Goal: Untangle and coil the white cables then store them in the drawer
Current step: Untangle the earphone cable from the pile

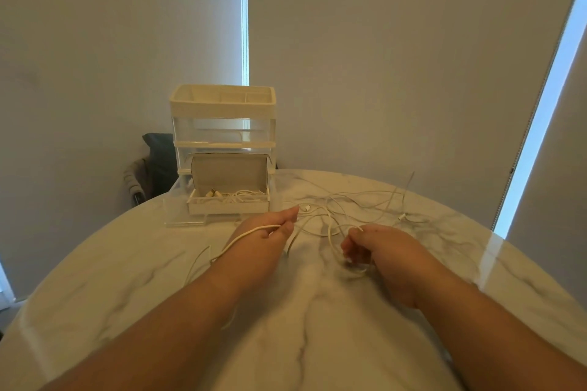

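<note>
- Cables (306, 208): loose white tangle on the table's (301, 320) far half, right of the drawer, with strands running to both hands.
- Left hand (270, 232): pinches 1 strand, which trails back over the wrist.
- Right hand (378, 247): fingers curled round another strand, beside the tangle.
- Drawer (184, 220): pulled out of the organizer (222, 111) at the table's far edge; a box (227, 207) holding cables sits inside.
</note>
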### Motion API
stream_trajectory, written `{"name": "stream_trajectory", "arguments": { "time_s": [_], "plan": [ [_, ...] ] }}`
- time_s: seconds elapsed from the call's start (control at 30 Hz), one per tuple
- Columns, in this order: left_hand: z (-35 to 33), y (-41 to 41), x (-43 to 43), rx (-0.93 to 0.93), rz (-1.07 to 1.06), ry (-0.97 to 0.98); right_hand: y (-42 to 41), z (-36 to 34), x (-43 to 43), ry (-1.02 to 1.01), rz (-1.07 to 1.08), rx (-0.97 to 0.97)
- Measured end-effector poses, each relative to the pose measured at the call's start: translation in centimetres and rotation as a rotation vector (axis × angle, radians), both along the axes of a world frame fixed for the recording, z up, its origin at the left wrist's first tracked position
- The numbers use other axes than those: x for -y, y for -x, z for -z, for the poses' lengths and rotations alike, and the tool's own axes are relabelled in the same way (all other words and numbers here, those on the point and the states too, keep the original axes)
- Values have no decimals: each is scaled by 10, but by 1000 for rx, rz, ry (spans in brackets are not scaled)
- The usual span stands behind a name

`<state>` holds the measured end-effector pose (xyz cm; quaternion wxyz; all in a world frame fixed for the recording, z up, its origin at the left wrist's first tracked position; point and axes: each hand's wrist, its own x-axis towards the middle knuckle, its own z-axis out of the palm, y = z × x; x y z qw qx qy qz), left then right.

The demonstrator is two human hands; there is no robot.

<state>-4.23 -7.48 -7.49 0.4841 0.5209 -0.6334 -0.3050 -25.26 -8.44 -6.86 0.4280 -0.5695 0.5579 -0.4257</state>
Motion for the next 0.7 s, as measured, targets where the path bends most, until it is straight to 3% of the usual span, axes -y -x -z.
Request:
{"name": "stream_trajectory", "arguments": {
  "time_s": [0.13, 0.2, 0.33, 0.43, 0.53, 0.63, 0.7],
  "plan": [
    [0, 0, -1, -33, -36, -11, -1, -2, 4, 54, 74, 42],
    [-1, 3, -2, -98, -61, 8, -2, -6, 5, 65, 108, 170],
    [-7, 8, -5, -412, -62, -4, -4, -10, 4, -21, 30, 629],
    [-19, 8, -10, -707, 3, -48, -5, -13, 1, -112, -97, 815],
    [-29, 2, -17, -877, 98, -72, -2, -16, -5, -195, -285, 689],
    [-24, 1, -17, -529, 21, -208, -3, -12, -10, -298, -294, 306],
    [-14, 6, -13, -348, 13, -340, -3, -7, -7, -347, -179, 184]
  ]
}}
